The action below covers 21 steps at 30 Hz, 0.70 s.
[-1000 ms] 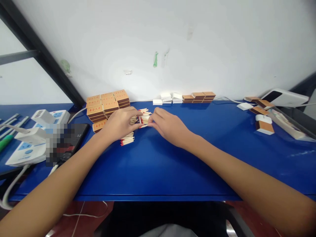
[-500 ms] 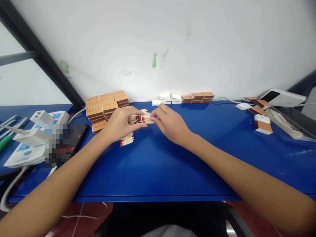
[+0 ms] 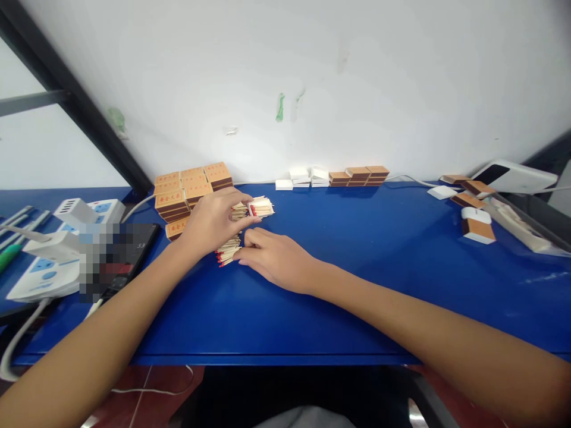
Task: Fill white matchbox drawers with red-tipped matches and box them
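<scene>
My left hand (image 3: 216, 220) grips a small white matchbox tray (image 3: 272, 212) between thumb and fingers. Red-tipped matches (image 3: 260, 208) lie in the tray, heads to the left. Just below it, my right hand (image 3: 279, 258) has its thumb and fingertips pinched at the right end of a loose pile of matches (image 3: 226, 252) on the blue desk. Its fingertips partly hide what they pinch. More matches (image 3: 239, 210) show behind the left hand's fingers, which cover part of them.
Stacked matchboxes (image 3: 194, 184) stand behind the left hand. White trays (image 3: 300, 176) and orange sleeves (image 3: 359, 175) line the wall. On the right lie scattered sleeves (image 3: 477, 229) and a white device (image 3: 513, 176). Power strips (image 3: 49, 270) and a dark phone (image 3: 134, 255) are on the left.
My right hand has left the tray and moved down and left to the loose match pile. The left hand still holds the tray, now tilted so its matches show.
</scene>
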Each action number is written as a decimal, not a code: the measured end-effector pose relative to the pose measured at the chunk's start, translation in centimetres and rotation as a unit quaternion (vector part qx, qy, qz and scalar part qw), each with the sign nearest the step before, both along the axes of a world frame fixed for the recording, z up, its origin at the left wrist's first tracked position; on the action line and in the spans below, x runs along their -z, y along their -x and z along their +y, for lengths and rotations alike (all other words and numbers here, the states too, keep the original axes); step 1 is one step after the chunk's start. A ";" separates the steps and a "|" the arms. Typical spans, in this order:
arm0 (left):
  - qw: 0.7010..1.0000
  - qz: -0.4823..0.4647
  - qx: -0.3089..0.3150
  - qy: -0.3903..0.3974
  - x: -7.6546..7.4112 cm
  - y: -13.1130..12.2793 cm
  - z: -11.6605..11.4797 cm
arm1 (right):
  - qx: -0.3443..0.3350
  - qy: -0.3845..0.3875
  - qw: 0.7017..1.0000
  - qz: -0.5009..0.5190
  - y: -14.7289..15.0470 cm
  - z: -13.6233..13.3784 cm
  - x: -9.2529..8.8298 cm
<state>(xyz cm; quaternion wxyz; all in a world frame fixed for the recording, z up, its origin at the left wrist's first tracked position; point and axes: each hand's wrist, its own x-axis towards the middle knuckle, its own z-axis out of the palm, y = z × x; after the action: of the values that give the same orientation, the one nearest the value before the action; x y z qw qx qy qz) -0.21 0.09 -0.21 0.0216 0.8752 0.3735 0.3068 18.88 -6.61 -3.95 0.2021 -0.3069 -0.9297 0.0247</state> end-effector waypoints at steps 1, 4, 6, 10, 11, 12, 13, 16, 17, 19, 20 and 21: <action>1.000 0.000 0.001 -0.001 0.0 0.0 0.0 | -0.002 0.004 1.000 0.003 -0.1 0.0 -0.1; 1.000 0.002 -0.002 -0.004 0.0 0.0 0.0 | -0.010 0.019 1.000 0.015 -0.1 0.1 -0.2; 1.000 0.005 -0.004 -0.005 0.0 0.0 0.1 | -0.010 0.031 0.999 0.018 0.0 0.0 -0.2; 1.000 0.006 -0.004 -0.007 0.1 0.1 0.1 | -0.006 0.056 0.998 0.018 0.1 -0.1 -0.2; 1.000 0.006 -0.003 -0.006 0.1 0.1 0.2 | -0.004 0.061 0.998 0.019 0.0 -0.1 -0.2; 1.000 0.008 -0.002 -0.005 0.1 0.1 0.2 | -0.002 0.065 0.998 0.021 -0.1 -0.1 -0.2; 1.000 0.010 -0.001 -0.004 0.1 0.1 0.2 | -0.001 0.068 0.997 0.024 -0.3 -0.1 -0.3; 1.000 0.020 0.006 0.001 0.0 0.2 0.2 | 0.013 0.070 0.997 0.030 -1.0 0.2 -0.4; 1.000 0.024 0.009 0.003 0.0 0.2 0.2 | 0.022 0.068 0.997 0.031 -1.4 0.4 -0.5; 0.999 0.033 0.014 0.005 0.0 0.2 0.2 | 0.035 0.064 0.997 0.036 -1.9 0.7 -0.7; 0.999 0.037 0.016 0.006 0.0 0.2 0.2 | 0.038 0.065 0.996 0.041 -2.2 0.8 -0.8; 0.999 0.040 0.018 0.006 0.1 0.3 0.2 | 0.036 0.069 0.996 0.048 -2.3 0.8 -0.9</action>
<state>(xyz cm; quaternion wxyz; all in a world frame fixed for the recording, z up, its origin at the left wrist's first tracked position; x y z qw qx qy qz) -0.46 0.26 -0.26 0.0176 0.8933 0.3600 0.2686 21.14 -5.77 -3.09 0.2257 -0.3523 -0.9031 0.0964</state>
